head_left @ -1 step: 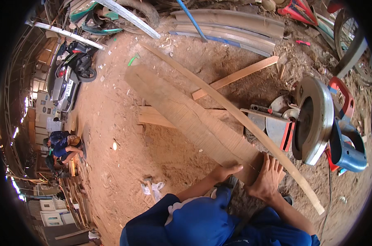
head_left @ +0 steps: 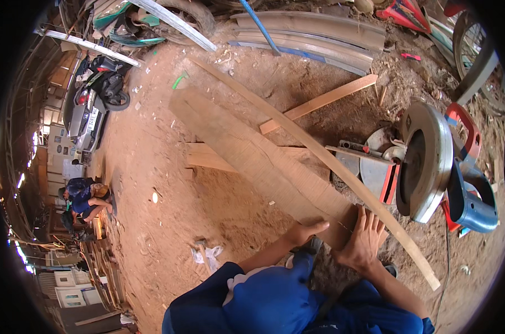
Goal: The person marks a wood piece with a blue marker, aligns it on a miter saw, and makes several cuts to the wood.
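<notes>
A long, broad wooden board (head_left: 258, 161), brown with dark grain lines, slants from the far left down to my body. My left hand (head_left: 305, 232) grips its near left edge, the thumb on top and the other fingers hidden beneath. At the near end my right hand (head_left: 361, 239) lies on the board with its fingers stretched out, slightly apart. A thin, narrow wooden strip (head_left: 330, 158) runs along the board's right side, just beyond my right fingertips. Right of the strip stands a circular-blade power saw (head_left: 425, 161) with a round metal guard and a blue handle.
Beneath the board a wooden beam (head_left: 211, 157) lies crosswise; another plank (head_left: 319, 103) rests farther off. Metal sheets (head_left: 314, 42) lie at the back. A dark cable (head_left: 445, 278) trails at the right. On the left are a parked motorcycle (head_left: 91, 114) and a crouching person (head_left: 85, 197).
</notes>
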`<state>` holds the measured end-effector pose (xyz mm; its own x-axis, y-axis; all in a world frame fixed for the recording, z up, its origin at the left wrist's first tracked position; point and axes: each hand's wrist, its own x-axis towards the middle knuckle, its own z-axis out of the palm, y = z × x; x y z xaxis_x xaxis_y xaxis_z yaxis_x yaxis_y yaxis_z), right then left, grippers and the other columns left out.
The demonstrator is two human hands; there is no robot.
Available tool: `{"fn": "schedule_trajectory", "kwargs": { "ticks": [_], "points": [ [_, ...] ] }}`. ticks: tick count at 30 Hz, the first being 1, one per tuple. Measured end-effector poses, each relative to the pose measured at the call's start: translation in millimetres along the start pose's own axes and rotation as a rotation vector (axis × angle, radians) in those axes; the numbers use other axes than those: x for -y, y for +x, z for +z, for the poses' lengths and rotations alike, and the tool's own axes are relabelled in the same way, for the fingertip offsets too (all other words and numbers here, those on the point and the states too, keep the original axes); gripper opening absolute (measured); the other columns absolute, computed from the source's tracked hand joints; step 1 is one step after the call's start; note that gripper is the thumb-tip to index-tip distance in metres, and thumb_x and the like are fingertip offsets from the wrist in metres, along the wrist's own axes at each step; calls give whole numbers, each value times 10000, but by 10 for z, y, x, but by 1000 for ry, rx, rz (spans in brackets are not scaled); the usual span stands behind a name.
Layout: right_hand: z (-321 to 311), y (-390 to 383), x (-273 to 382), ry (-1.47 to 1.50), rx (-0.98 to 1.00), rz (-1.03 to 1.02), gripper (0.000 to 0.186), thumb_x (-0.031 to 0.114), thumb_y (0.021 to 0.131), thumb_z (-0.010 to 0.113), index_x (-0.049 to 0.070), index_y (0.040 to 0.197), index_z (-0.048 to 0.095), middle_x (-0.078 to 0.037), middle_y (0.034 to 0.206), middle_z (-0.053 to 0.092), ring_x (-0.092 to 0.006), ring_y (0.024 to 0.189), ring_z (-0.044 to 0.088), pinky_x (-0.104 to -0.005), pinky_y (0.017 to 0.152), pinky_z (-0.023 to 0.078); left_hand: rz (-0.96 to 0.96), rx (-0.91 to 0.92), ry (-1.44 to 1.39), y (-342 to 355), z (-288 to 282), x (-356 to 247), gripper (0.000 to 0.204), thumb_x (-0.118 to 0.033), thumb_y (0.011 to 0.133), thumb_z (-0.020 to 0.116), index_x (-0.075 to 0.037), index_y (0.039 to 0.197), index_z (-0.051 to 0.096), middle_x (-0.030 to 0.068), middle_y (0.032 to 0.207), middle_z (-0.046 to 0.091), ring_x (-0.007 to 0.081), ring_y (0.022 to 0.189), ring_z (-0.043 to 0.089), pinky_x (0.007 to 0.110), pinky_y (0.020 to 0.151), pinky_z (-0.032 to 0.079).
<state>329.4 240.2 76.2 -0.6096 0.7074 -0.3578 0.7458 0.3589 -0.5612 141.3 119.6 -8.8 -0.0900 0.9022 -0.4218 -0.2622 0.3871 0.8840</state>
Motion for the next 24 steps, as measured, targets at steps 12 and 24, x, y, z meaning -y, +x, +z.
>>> {"fn": "schedule_trajectory", "kwargs": {
  "ticks": [12,24],
  "points": [
    [-175,128,-105,-177,-31,-98,1250,437,549,856,-58,1519,241,-280,1385,407,-440,1329,375,-575,1129,249,166,-196,125,125,16,559,428,74,810,578,-36,1202,708,196,1190,699,358,1101,674,430,959,526],
    [-249,190,-609,193,26,-226,866,484,826,760,-20,1437,408,-263,1293,555,-427,1238,535,-500,1058,405,57,-289,-334,252,214,464,210,53,926,610,4,1105,708,143,1073,712,243,933,715,363,766,562]
  ]
}}
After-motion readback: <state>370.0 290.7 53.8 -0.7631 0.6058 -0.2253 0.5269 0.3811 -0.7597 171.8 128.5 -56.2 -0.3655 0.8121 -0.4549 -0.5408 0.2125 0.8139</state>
